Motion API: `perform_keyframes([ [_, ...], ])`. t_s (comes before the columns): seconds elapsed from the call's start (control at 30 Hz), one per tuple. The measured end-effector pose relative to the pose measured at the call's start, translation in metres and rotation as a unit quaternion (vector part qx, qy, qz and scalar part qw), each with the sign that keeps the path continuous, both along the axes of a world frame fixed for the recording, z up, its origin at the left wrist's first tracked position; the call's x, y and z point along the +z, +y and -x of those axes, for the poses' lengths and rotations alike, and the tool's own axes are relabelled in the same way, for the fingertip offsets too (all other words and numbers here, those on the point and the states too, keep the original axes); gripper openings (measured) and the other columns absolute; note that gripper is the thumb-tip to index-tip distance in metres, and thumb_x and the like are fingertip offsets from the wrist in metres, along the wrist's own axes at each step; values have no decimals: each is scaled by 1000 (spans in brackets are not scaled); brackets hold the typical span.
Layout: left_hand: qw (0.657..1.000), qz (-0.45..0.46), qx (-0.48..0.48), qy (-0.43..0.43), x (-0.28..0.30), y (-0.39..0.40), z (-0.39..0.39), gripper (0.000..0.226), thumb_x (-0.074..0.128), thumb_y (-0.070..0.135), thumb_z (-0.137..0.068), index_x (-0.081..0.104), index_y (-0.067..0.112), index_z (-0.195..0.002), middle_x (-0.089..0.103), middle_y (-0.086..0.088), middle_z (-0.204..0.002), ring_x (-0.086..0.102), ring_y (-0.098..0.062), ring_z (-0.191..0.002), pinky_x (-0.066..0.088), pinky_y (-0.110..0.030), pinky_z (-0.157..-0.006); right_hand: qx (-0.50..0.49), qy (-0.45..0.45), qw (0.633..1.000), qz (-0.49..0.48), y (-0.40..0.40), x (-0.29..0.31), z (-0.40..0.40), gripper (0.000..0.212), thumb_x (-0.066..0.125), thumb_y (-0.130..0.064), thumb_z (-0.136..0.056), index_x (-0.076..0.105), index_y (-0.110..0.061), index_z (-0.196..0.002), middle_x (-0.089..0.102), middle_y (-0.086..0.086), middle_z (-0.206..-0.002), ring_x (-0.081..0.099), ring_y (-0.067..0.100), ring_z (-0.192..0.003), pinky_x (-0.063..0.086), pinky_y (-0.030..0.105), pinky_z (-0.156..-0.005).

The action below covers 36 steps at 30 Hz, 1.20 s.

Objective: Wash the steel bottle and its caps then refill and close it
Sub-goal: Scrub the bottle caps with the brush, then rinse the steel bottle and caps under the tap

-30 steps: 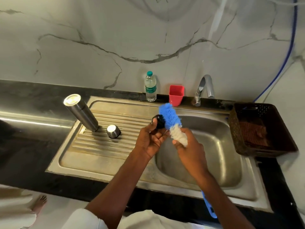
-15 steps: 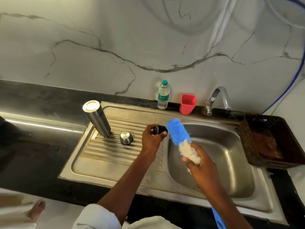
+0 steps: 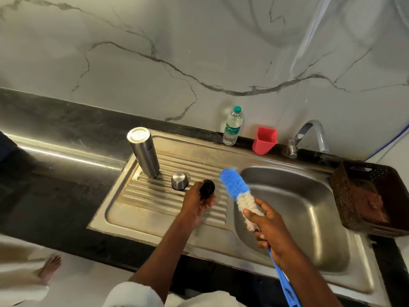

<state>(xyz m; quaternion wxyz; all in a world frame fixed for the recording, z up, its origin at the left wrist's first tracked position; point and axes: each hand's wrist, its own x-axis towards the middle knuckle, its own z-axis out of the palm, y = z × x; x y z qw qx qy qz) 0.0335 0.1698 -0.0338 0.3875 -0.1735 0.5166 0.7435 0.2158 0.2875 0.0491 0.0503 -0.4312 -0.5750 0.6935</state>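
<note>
Left hand point(image 3: 197, 203) lowered black cap point(image 3: 207, 188)

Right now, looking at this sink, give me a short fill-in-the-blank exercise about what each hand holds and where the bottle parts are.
1. The left hand holds a small ____ cap.
2. The right hand grips a bottle brush whose bristle tip is ____.
3. The steel bottle stands on the ribbed ____.
4. The steel cap sits beside the bottle, to its ____.

Missing words: black; blue; drainboard; right

White short sleeve point(image 3: 130, 294), bare forearms, barefoot
</note>
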Motion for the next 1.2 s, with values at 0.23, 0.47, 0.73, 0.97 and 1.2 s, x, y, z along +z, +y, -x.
perform_keyframes([
  [0.23,991,92,11,91,-19,3,8,28,59,40,-107,65,14,-115,69,-19,-80,59,-21,-52,49,-27,-47,-2,-1,1000,27,2,2,18,37,71,-19,-95,61,-33,-127,67,12,-78,32,8,-42,25,18,-38],
  [0.47,975,190,0,114,-29,15,20,33,59,50,-105,67,17,-101,73,-21,-83,61,-26,-47,47,-27,-42,-11,-3,999,39,7,-5,28,36,70,-15,-95,61,-29,-127,66,14,-80,33,7,-41,25,17,-36],
  [0.73,933,294,-62,196,-41,17,21,56,50,63,-103,65,9,-98,74,-12,-65,71,-28,-47,66,-47,-72,-65,6,996,55,13,-18,15,38,70,-14,-96,58,-33,-127,70,17,-86,41,8,-42,34,20,-36],
  [0.97,867,390,-116,287,-7,5,0,47,57,42,-107,52,2,-131,74,-21,-110,73,-43,-100,58,-47,-91,-141,-33,989,-44,18,-18,-5,49,73,-11,-91,45,-26,-128,73,18,-79,44,14,-41,33,21,-39],
  [1.2,872,257,-189,372,-6,40,-7,26,60,40,-97,63,20,-113,74,-10,-81,73,-26,-66,62,-42,-64,-122,68,990,8,31,34,-9,13,63,-15,-98,64,-25,-107,74,13,-85,60,19,-50,40,21,-40],
])
